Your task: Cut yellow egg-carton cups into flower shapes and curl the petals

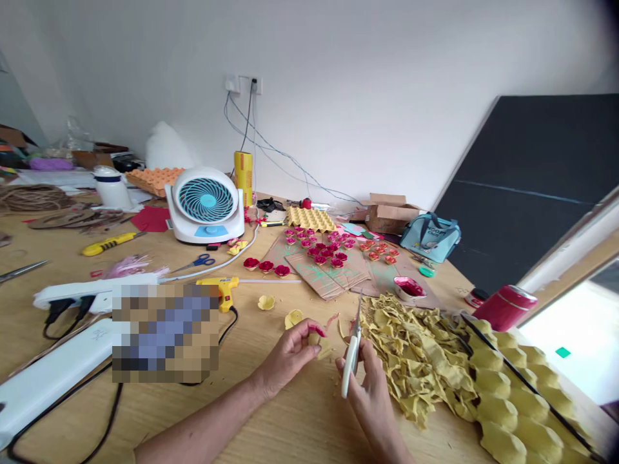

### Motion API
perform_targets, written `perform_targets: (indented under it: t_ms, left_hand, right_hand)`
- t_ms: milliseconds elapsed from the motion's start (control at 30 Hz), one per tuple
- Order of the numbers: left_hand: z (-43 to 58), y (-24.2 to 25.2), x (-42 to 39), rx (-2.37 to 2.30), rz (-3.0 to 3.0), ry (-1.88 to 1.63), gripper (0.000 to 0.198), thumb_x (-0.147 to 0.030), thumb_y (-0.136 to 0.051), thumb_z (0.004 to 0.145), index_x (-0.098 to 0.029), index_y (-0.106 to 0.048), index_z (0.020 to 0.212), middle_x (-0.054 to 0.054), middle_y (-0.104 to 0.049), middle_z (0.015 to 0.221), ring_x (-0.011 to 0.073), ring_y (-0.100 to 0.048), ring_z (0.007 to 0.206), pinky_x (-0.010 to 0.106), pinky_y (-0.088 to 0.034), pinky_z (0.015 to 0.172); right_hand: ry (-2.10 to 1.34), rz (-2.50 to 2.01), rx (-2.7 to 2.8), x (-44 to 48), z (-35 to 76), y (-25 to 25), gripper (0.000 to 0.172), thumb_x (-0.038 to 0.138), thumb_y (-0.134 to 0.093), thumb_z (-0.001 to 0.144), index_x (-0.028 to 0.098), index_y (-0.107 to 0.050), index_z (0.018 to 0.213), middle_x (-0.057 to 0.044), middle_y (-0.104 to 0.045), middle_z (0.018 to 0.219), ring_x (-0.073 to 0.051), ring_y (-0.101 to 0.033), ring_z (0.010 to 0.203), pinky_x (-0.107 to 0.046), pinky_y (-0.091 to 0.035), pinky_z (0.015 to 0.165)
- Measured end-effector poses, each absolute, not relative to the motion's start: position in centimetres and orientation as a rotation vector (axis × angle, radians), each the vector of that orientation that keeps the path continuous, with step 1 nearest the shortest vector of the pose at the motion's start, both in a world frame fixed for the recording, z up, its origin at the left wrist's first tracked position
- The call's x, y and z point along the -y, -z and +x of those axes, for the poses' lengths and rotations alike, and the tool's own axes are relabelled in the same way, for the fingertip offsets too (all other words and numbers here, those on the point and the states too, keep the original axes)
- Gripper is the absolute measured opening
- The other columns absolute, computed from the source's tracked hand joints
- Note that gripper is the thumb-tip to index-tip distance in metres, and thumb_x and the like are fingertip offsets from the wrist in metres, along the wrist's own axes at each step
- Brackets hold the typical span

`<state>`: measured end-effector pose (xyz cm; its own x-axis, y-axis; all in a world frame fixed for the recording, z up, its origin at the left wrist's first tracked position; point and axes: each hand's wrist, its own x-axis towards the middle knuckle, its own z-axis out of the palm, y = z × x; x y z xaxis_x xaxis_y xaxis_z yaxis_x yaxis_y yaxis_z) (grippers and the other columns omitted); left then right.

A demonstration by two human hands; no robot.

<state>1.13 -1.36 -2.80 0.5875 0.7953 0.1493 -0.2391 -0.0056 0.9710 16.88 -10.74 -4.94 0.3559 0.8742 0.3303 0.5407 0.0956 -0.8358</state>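
Note:
My left hand (290,353) is closed in a pinch on a small yellow piece of egg-carton (315,338) with a pink-painted edge, held just above the wooden table (271,412). My right hand (370,386) is wrapped around white-handled scissors (353,348), whose blades point up and away beside the piece. Right of the scissors lies a heap of yellow carton scraps (416,348). Two loose yellow cups (265,301) lie ahead of my left hand.
Yellow egg trays (522,399) lie at the right edge. Farther back are red painted carton roses (319,248) on cardboard, a bowl of red paint (409,287), a yellow glue gun (222,290), a white fan (206,205), blue scissors (200,261) and a power strip (82,293).

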Motion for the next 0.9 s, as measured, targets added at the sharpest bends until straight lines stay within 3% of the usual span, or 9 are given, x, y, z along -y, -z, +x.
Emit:
perform_targets:
  t_ms: [200, 400, 567, 633, 700, 800, 900]
  left_hand:
    - [1.8, 0.1, -1.1, -0.625, 1.456, -0.960, 0.022, -0.023, -0.063, 0.073, -0.020, -0.066, 0.095, -0.002, -0.059, 0.078, 0.0160, -0.050, 0.076, 0.026, -0.038, 0.073]
    - [2.4, -0.5, -2.5, -0.663, 1.465, -1.010, 0.012, -0.028, -0.062, 0.074, -0.018, -0.069, 0.076, 0.001, -0.065, 0.077, 0.0174, -0.054, 0.078, 0.027, -0.039, 0.076]
    - [2.5, 1.4, -2.9, -0.708, 1.423, -1.044, 0.014, -0.029, -0.061, 0.074, -0.018, -0.070, 0.075, 0.002, -0.067, 0.076, 0.0187, -0.056, 0.078, 0.029, -0.042, 0.076]
    - [2.2, 1.8, -3.1, -0.713, 1.424, -1.038, 0.014, -0.030, -0.063, 0.073, -0.018, -0.070, 0.075, 0.003, -0.068, 0.078, 0.0194, -0.057, 0.080, 0.029, -0.043, 0.078]
    - [1.9, 1.9, -3.3, -0.714, 1.432, -1.044, 0.014, -0.030, -0.063, 0.073, -0.019, -0.071, 0.075, 0.003, -0.068, 0.079, 0.0202, -0.058, 0.082, 0.029, -0.043, 0.079]
    - [1.8, 1.7, -3.4, -0.713, 1.446, -1.066, 0.013, -0.028, -0.063, 0.075, -0.018, -0.072, 0.076, 0.003, -0.068, 0.080, 0.0203, -0.058, 0.083, 0.029, -0.043, 0.079]
    - [1.8, 1.8, -3.2, -0.695, 1.435, -1.081, 0.012, -0.024, -0.062, 0.077, -0.019, -0.073, 0.077, 0.002, -0.067, 0.080, 0.0190, -0.057, 0.082, 0.028, -0.042, 0.078]
  right_hand:
    - [0.068, -1.698, 1.600, 10.2, 17.8, 2.4, 0.018, 0.034, -0.063, 0.085, 0.022, -0.055, 0.097, 0.001, -0.059, 0.078, -0.021, -0.057, 0.076, -0.037, -0.035, 0.082]
    - [0.234, -1.738, 1.677, 9.7, 18.2, 0.3, 0.019, 0.037, -0.063, 0.084, 0.022, -0.051, 0.082, -0.001, -0.059, 0.078, -0.022, -0.055, 0.076, -0.039, -0.037, 0.082]
    - [-0.165, -1.576, 1.569, 9.3, 17.0, 1.6, 0.019, 0.033, -0.062, 0.084, 0.022, -0.056, 0.098, -0.002, -0.060, 0.088, -0.020, -0.057, 0.081, -0.030, -0.043, 0.076]
    - [-0.390, -1.511, 1.493, 9.2, 16.3, 2.0, 0.013, 0.033, -0.053, 0.089, 0.021, -0.055, 0.087, 0.002, -0.054, 0.076, -0.016, -0.052, 0.070, -0.025, -0.042, 0.065]
    - [-0.522, -1.480, 1.477, 9.2, 15.8, 2.1, 0.023, 0.035, -0.049, 0.093, 0.020, -0.051, 0.074, 0.004, -0.045, 0.067, -0.013, -0.044, 0.062, -0.022, -0.036, 0.057]
    - [-0.570, -1.433, 1.497, 9.5, 15.6, 1.9, 0.030, 0.040, -0.052, 0.093, 0.019, -0.052, 0.070, 0.004, -0.044, 0.065, -0.012, -0.040, 0.062, -0.023, -0.033, 0.057]
    - [-0.719, -1.388, 1.418, 10.0, 15.7, 1.7, 0.030, 0.047, -0.056, 0.091, 0.019, -0.060, 0.080, 0.001, -0.052, 0.071, -0.015, -0.046, 0.068, -0.025, -0.036, 0.062]
